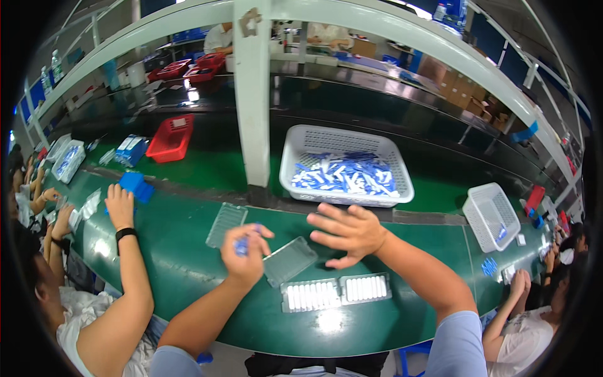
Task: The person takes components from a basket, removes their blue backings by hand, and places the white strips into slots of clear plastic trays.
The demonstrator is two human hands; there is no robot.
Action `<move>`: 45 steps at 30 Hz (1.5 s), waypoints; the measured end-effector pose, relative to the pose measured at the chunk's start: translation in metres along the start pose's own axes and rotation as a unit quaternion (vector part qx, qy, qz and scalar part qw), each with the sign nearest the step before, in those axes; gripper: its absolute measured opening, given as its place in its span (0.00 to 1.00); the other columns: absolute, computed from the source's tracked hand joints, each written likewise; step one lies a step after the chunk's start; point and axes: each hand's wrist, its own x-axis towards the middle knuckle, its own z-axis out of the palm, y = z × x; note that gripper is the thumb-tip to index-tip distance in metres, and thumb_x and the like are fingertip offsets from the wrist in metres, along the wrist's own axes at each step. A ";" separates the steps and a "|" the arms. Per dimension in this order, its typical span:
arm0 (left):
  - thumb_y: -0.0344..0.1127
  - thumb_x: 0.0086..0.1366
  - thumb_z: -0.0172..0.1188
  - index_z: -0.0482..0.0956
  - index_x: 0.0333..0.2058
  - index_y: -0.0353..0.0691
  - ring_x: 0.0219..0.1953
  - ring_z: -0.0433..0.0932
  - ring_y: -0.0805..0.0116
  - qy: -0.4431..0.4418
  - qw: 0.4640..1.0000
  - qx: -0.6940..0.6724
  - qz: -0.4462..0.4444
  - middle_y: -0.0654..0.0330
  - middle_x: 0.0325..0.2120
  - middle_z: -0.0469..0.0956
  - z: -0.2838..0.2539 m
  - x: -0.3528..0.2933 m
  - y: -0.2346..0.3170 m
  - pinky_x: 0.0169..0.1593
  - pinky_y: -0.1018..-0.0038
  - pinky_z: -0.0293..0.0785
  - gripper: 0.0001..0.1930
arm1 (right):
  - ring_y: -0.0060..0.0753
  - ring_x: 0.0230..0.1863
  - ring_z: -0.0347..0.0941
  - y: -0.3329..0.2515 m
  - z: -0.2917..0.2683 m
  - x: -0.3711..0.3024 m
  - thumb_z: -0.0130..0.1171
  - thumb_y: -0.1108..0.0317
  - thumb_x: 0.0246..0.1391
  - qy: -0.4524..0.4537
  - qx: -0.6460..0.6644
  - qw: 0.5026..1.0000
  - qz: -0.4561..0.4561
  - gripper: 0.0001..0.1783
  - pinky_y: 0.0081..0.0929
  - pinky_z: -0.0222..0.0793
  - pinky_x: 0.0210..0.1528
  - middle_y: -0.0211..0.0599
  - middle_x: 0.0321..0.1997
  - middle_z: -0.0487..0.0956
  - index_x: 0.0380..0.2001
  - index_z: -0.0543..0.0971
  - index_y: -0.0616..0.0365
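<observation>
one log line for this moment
left hand: holds blue pieces | right hand: spread, above table | clear tray: between hands | basket: blue-white parts inside

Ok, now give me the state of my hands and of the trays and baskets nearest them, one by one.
Left hand: curled around blue pieces, slightly blurred
Right hand: open, fingers spread, nothing visibly held
Front trays: side by side, filled with white pieces
Middle clear tray: empty
Left clear tray: empty
Big basket: upright, uncovered, partly filled with blue and white pieces
Right basket: uncovered, nearly empty
</observation>
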 end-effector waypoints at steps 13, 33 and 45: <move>0.23 0.71 0.56 0.71 0.47 0.33 0.22 0.80 0.69 -0.173 0.950 0.116 0.235 0.45 0.32 0.84 0.006 0.006 0.017 0.28 0.73 0.80 0.08 | 0.44 0.54 0.77 -0.012 0.020 0.031 0.70 0.40 0.44 -0.160 0.227 0.960 0.039 0.46 0.59 0.42 0.78 0.36 0.44 0.82 0.64 0.72 0.51; 0.24 0.73 0.52 0.71 0.47 0.33 0.20 0.74 0.77 -0.020 1.000 0.016 -0.013 0.50 0.32 0.83 0.007 -0.009 -0.010 0.25 0.80 0.72 0.06 | 0.48 0.56 0.78 -0.058 -0.077 -0.068 0.86 0.63 0.34 0.264 0.543 0.663 0.442 0.59 0.48 0.74 0.61 0.50 0.59 0.75 0.69 0.62 0.54; 0.27 0.76 0.49 0.68 0.49 0.33 0.20 0.72 0.77 -0.067 0.997 0.036 -0.009 0.49 0.35 0.79 0.013 -0.005 -0.007 0.25 0.81 0.68 0.07 | 0.59 0.59 0.75 -0.160 -0.138 -0.116 0.74 0.72 0.50 0.223 0.744 0.364 0.514 0.39 0.49 0.86 0.45 0.59 0.64 0.71 0.65 0.69 0.59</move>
